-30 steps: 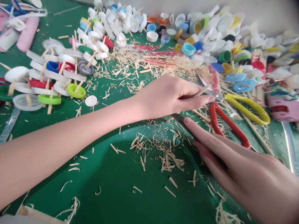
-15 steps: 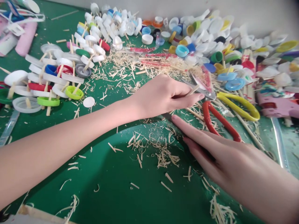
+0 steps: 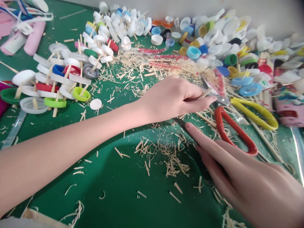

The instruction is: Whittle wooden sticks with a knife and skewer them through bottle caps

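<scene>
My left hand (image 3: 174,98) is closed, with a short wooden stick (image 3: 206,92) pinched between thumb and forefinger. Only the stick's end shows; the hand covers the rest. A knife (image 3: 180,122) is gripped in my right hand (image 3: 239,171), its forefinger stretched along the back of the dark blade. The blade points up and left beneath the left hand, where its tip is hidden. Just beyond the right hand lie scissors with one yellow and one red handle (image 3: 250,147). Pale wood shavings (image 3: 174,163) are scattered on the green tabletop (image 3: 133,212) around both hands.
At the left stand bottle caps (image 3: 82,94) with wooden sticks through them. More caps of several colours (image 3: 193,52) are heaped along the back and right. Red-marked plastic wrappers (image 3: 163,65) lie among the shavings. Long sticks (image 3: 266,141) rest at the right.
The view has shifted, so things appear further right. My right hand has drawn the knife slightly down and right, away from the left hand, which keeps its pinch on the stick.
</scene>
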Tool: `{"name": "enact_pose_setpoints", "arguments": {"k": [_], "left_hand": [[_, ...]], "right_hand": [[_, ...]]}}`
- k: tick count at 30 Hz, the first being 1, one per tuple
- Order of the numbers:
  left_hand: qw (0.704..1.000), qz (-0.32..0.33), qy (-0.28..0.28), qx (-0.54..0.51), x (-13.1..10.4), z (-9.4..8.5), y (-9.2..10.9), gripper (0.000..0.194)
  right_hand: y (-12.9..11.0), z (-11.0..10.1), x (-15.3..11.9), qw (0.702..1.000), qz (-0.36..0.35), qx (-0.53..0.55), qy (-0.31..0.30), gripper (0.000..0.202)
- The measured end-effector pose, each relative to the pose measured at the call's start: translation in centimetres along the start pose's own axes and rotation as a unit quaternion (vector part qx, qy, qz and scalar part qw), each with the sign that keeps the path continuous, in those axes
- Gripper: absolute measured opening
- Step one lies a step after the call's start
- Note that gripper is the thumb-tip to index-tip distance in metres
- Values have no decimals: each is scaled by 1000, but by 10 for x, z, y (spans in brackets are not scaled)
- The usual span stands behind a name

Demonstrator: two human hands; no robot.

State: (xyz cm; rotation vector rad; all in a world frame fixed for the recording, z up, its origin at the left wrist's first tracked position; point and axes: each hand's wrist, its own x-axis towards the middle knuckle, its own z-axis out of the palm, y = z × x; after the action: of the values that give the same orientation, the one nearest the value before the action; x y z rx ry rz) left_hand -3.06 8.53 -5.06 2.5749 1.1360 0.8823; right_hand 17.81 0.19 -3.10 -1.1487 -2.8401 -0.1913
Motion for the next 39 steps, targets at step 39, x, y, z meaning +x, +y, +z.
{"name": "enact_pose_setpoints", "arguments": {"k": [39], "left_hand": [[998,10,-54,29,3,0,2,66]], "right_hand": [[1,-4,-7,999,29,-7,-28,55]]}}
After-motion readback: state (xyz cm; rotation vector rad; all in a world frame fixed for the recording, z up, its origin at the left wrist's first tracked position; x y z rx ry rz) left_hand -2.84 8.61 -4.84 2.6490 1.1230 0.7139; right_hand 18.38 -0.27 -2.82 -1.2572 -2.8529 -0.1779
